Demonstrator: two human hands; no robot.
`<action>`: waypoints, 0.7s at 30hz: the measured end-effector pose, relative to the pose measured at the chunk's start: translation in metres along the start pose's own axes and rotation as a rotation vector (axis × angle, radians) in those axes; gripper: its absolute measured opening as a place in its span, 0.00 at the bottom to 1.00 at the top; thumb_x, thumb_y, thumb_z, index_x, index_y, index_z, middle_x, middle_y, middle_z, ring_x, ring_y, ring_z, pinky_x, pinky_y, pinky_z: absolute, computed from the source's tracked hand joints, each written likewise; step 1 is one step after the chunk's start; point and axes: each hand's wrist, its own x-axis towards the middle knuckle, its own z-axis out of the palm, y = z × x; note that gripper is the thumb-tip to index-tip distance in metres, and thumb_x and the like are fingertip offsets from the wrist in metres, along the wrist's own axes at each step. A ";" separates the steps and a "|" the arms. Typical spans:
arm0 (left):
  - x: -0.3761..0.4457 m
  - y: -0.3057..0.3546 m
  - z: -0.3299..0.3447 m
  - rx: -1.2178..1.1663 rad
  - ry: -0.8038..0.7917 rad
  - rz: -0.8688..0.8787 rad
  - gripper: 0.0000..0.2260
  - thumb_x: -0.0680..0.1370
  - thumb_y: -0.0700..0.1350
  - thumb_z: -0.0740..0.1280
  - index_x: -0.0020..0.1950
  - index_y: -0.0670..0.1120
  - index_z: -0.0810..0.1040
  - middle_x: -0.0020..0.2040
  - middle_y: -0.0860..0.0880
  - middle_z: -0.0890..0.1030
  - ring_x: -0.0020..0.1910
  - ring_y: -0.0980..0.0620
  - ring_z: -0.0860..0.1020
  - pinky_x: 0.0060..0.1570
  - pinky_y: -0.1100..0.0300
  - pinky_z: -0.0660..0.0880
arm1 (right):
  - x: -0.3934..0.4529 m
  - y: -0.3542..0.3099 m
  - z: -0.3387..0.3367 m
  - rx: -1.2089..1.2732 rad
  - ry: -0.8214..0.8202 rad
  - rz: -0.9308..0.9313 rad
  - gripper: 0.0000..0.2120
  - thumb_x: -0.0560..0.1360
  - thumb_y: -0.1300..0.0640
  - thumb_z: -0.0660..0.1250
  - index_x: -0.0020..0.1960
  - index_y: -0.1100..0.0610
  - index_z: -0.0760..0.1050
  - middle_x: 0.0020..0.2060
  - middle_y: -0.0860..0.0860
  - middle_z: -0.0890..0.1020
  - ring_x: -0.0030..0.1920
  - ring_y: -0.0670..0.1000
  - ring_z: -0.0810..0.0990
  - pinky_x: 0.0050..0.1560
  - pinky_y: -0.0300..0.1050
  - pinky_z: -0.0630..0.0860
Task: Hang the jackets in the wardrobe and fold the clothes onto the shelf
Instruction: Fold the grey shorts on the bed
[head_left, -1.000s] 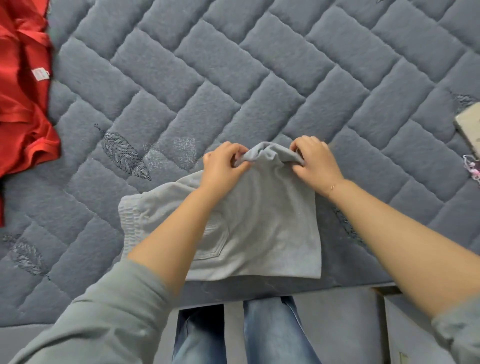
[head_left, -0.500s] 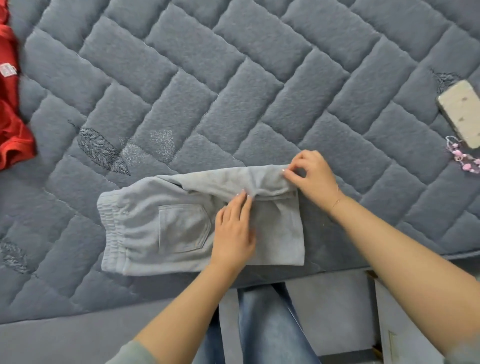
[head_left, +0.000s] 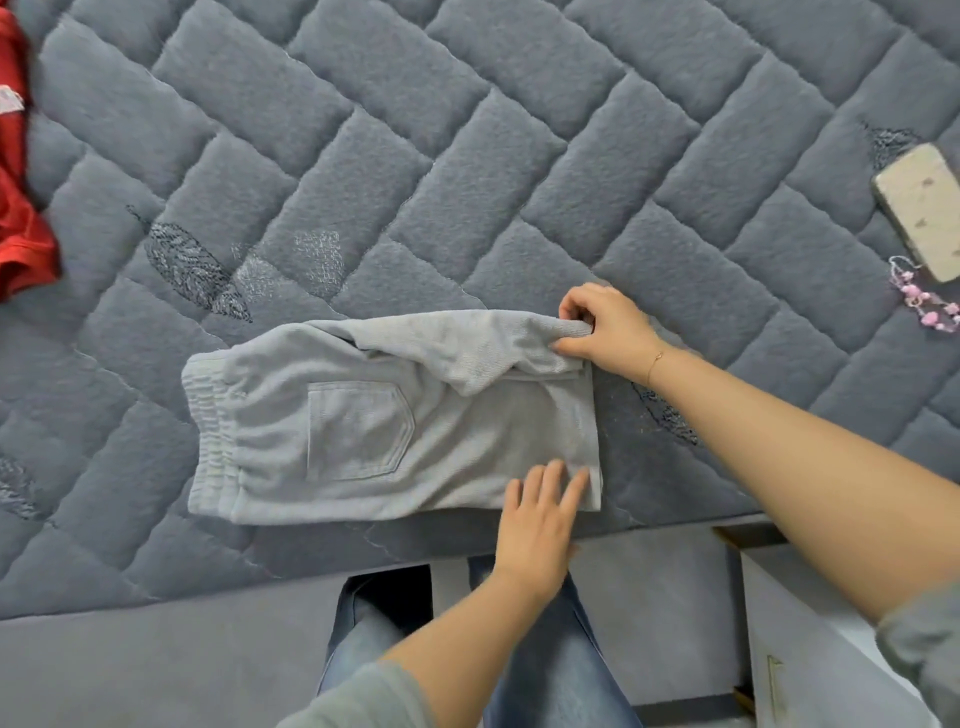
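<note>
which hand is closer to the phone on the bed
Right. The right hand pinches the grey shorts' far corner, well short of the phone; the left hand lies flat on the near hem, farther off.

The person wears a grey-green long-sleeved top with both sleeves (head_left: 363, 699) pushed up, leaving the forearms bare. A thin gold chain bracelet (head_left: 655, 362) circles the right wrist. Blue denim jeans (head_left: 550, 670) cover the legs below.

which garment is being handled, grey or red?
The grey sweatpants, mid-bed: the right hand pinches the folded top edge and the left hand lies flat on the near corner. The red garment lies untouched at the left edge.
</note>
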 end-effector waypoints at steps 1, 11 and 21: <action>0.003 -0.002 0.001 -0.004 0.045 -0.002 0.37 0.56 0.55 0.81 0.64 0.55 0.75 0.59 0.50 0.76 0.54 0.49 0.77 0.51 0.57 0.75 | -0.004 0.000 0.002 0.021 0.015 0.001 0.11 0.69 0.57 0.75 0.43 0.56 0.72 0.41 0.50 0.75 0.44 0.50 0.70 0.42 0.44 0.65; 0.004 -0.039 -0.024 -0.762 0.187 -0.082 0.02 0.79 0.45 0.65 0.49 0.47 0.73 0.44 0.53 0.73 0.43 0.54 0.72 0.40 0.61 0.64 | -0.022 -0.054 -0.019 0.010 -0.120 -0.082 0.12 0.71 0.63 0.66 0.49 0.48 0.75 0.44 0.53 0.73 0.43 0.52 0.74 0.51 0.54 0.73; -0.122 -0.106 -0.071 -1.461 0.449 -0.273 0.03 0.73 0.43 0.67 0.46 0.46 0.78 0.40 0.48 0.79 0.39 0.57 0.75 0.42 0.63 0.71 | 0.017 -0.225 0.012 0.030 -0.460 -0.087 0.08 0.72 0.65 0.64 0.39 0.64 0.81 0.43 0.62 0.81 0.41 0.50 0.75 0.47 0.44 0.70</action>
